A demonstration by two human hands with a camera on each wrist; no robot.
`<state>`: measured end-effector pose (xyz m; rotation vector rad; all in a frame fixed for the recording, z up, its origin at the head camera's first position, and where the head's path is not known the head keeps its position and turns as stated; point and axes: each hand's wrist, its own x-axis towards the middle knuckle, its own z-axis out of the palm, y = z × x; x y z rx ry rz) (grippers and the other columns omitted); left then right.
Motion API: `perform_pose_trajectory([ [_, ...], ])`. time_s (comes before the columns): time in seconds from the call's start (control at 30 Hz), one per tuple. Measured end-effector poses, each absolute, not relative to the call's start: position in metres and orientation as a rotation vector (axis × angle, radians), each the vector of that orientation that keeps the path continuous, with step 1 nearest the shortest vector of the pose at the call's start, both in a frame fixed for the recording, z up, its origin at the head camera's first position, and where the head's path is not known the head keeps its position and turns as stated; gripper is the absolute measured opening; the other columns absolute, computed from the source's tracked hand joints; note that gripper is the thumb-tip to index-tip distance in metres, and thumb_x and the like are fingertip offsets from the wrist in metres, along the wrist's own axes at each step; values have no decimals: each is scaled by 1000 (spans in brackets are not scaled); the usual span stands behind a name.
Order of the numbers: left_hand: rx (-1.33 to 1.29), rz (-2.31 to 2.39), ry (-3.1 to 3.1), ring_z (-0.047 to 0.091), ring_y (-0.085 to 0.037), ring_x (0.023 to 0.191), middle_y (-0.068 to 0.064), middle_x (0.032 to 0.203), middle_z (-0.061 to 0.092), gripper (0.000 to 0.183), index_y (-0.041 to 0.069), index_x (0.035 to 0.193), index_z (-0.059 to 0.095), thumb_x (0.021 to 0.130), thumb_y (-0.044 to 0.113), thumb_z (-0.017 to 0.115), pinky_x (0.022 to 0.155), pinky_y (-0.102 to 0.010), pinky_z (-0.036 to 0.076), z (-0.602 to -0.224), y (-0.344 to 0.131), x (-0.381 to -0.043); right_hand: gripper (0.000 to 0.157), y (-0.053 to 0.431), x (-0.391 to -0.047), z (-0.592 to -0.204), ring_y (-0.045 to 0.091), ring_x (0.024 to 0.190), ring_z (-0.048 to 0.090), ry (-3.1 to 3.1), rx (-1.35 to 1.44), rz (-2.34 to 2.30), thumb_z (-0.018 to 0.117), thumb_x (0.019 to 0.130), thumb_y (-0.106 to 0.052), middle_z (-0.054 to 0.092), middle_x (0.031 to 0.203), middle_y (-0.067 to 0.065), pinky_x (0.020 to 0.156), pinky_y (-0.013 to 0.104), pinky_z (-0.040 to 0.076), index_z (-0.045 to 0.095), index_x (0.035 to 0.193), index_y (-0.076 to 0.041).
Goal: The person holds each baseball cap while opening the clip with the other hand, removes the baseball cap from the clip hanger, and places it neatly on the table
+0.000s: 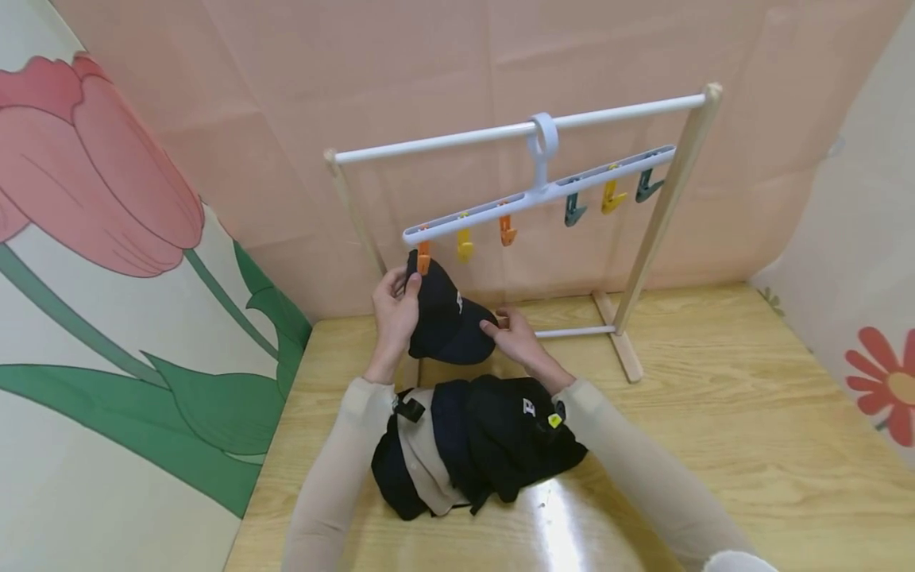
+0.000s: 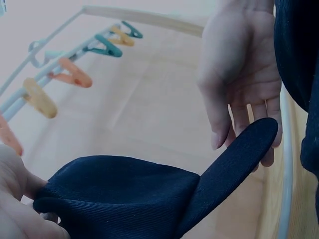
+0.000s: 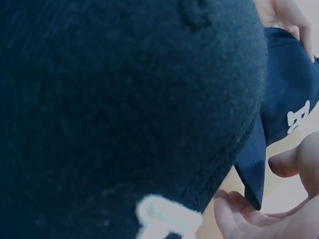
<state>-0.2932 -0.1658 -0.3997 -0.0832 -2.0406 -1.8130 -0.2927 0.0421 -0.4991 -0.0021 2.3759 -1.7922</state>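
A black cap (image 1: pixel 445 322) with a white letter hangs below the left end of the pale hanger (image 1: pixel 493 210). My left hand (image 1: pixel 395 314) pinches its back edge between thumb and fingers. The end orange clip (image 1: pixel 424 260) overlaps that edge; whether it grips the cap, I cannot tell. Around the brim lies my right hand (image 1: pixel 518 338). In the right wrist view its fingers (image 3: pixel 237 206) are beneath the brim (image 3: pixel 253 169), while the thumb stands apart from it. A close dark cap (image 3: pixel 114 114) fills most of that view.
Several caps, including a beige one (image 1: pixel 422 449) and a black one (image 1: pixel 539 433), lie nested on the wooden table (image 1: pixel 715 445). A rack with a white bar (image 1: pixel 436 143) and wooden posts (image 1: pixel 665 214) carries the hanger. Several coloured clips hang along it, including a yellow clip (image 1: pixel 465 242).
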Motion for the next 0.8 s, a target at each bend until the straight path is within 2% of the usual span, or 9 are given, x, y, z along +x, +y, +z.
perform_pose_trajectory([
  [0.17,-88,-1809,-2048,71,-31,110,-23,119,75,18,-4,118,74,104,6,67,92,-29,53,-401,-167,-292,65,44,-291,-499,43,140,54,2357,-3,-1802,59,110,-32,51,156,28,113,57,49,39,160,5],
  [0.33,-77,-1825,-2080,71,-32,114,-21,122,75,20,-1,120,74,105,10,68,101,-41,56,-400,-170,-291,58,49,-290,-500,42,130,61,2340,-7,-1852,58,110,-25,54,152,29,106,53,54,43,157,5],
  [0.5,-70,-1877,-2133,68,-31,122,-16,129,74,26,5,127,73,108,20,66,108,-50,52,-399,-174,-287,55,56,-291,-500,40,127,63,2301,18,-1904,57,110,-22,54,151,29,107,55,54,44,157,5],
  [0.63,-90,-1887,-2170,64,-32,126,-16,132,71,30,4,130,71,109,23,64,110,-50,49,-398,-176,-284,57,63,-292,-499,41,128,61,2243,36,-1941,56,111,-22,51,154,28,110,57,52,40,160,3],
  [0.8,-103,-1904,-2188,63,-31,124,-18,132,70,31,2,132,70,110,24,61,106,-46,48,-398,-177,-281,57,71,-291,-499,40,130,62,2215,48,-1958,56,111,-21,48,157,29,109,51,54,39,160,2],
])
